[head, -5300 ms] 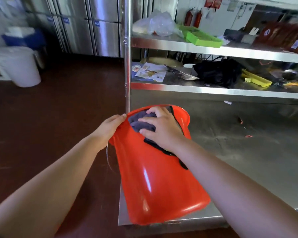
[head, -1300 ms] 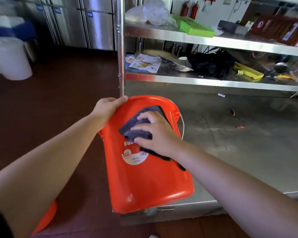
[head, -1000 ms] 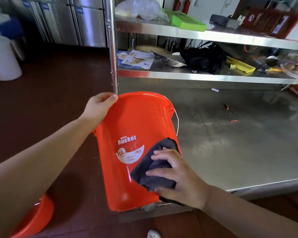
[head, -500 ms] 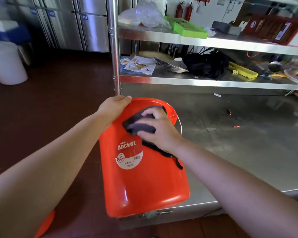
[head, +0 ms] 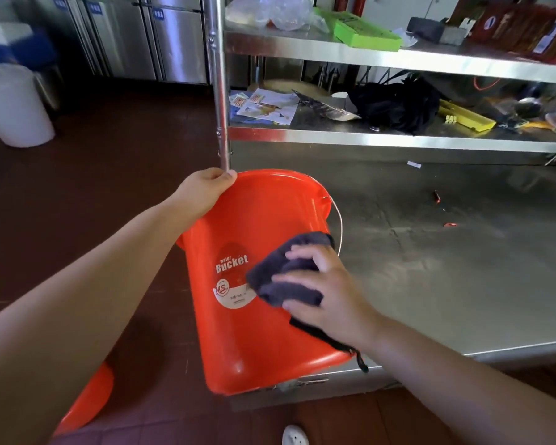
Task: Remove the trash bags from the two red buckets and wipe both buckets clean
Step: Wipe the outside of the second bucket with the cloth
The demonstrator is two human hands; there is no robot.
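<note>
Here the bucket point(head: 257, 284) lies tipped on the near corner of the worktop point(head: 446, 268), its base toward the person and overhanging the edge, its mouth pointing away toward the shelf post point(head: 220, 91). Its long axis runs from near to far, leaning a little left at the top. No trash bag shows on it.

The left hand point(head: 203, 194) grips the far-left rim, fingers point(head: 227, 178) curled over the lip, steadying the tilt. The right hand point(head: 325, 290) presses a dark cloth point(head: 286, 274) flat against the outer wall, just right of the printed label point(head: 233, 284); its fingers are spread and fairly straight over the cloth, pushing more than pinching, with a loose corner of cloth trailing down toward the base.

The relation that matters is this: the cloth sits about midway along the wall, so unwiped surface lies both up toward the rim and down toward the base, along the long axis. The right hand is the nearer one for either stroke; the left would have to turn the bucket to bring round the far side, which is hidden.

A second bucket point(head: 87, 399) shows only as a red edge on the floor at lower left, well apart from both hands. I judge the task about halfway, with outside wiping under way.
</note>
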